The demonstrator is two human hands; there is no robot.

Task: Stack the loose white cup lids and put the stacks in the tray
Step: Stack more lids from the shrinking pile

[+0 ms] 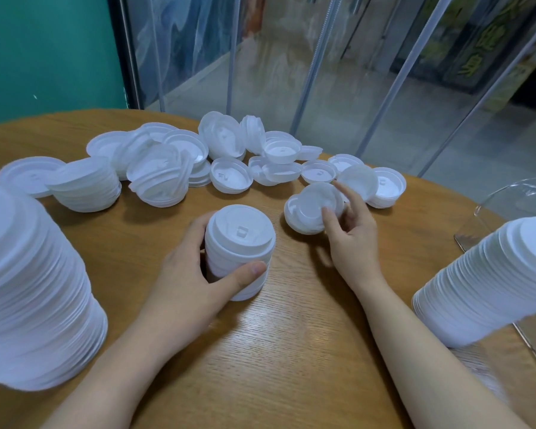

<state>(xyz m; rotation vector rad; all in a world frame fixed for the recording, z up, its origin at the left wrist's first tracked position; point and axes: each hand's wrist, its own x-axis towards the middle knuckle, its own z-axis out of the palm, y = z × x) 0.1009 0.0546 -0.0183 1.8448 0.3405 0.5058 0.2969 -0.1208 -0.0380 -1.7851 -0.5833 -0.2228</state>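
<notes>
A short stack of white cup lids (239,243) stands upright on the wooden table (291,351) in front of me. My left hand (195,274) grips it, thumb across its lower front. To its right, my right hand (350,233) pinches a small tilted bunch of lids (310,209) just above the table. Loose lids and small stacks (229,156) lie scattered across the far side of the table. A clear plastic tray (489,209) sits at the right edge, with a tall lid stack (495,283) lying tilted in it.
A tall stack of lids (34,298) stands at the near left. Another short stack (87,187) sits at the far left. Behind the table are a teal wall (44,51) and clear plastic curtain strips (322,57).
</notes>
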